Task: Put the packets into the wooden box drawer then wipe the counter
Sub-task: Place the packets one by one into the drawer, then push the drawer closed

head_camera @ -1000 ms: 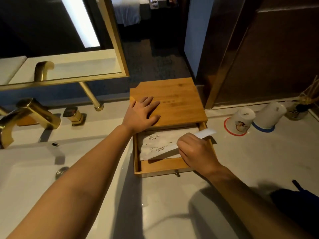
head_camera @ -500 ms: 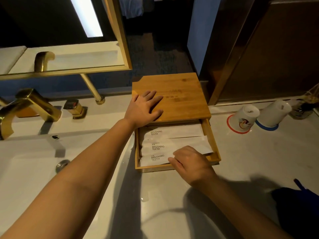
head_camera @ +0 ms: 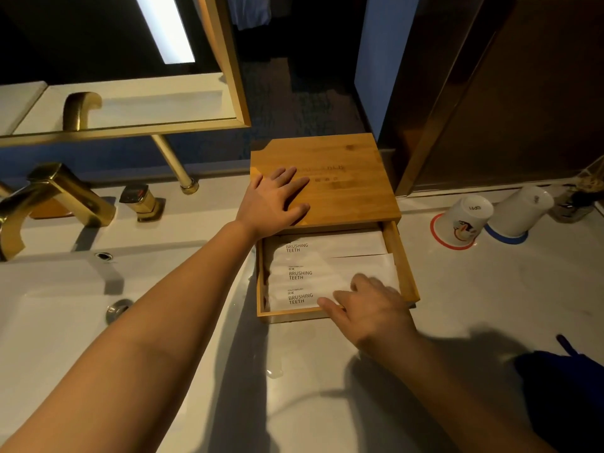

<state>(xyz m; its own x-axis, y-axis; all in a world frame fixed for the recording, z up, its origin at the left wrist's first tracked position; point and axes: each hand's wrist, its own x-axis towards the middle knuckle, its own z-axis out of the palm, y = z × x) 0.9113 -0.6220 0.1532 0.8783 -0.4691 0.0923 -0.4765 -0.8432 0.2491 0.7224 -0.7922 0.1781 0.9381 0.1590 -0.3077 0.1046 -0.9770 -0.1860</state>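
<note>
A wooden box (head_camera: pixel 343 181) stands on the white counter (head_camera: pixel 490 289) with its drawer (head_camera: pixel 407 276) pulled out toward me. Three white packets (head_camera: pixel 313 273) printed "BRUSHING TEETH" lie flat in the drawer. My left hand (head_camera: pixel 276 199) rests flat on the box lid, fingers spread. At the drawer's front right, my right hand (head_camera: pixel 369 308) lies over the front edge, its fingers on the nearest packet and its thumb along the rim. Whether it grips anything is hidden.
A gold faucet (head_camera: pixel 49 197) and sink basin (head_camera: pixel 49 322) are at the left under a gold-framed mirror (head_camera: pixel 130 60). Two upturned white cups (head_camera: pixel 467 220) stand right of the box, beside a reed diffuser (head_camera: pixel 578 197). A dark blue cloth (head_camera: pixel 565 387) lies at the near right.
My right hand laid the third packet down in the drawer and slid back to the front edge. The left hand stayed on the lid.
</note>
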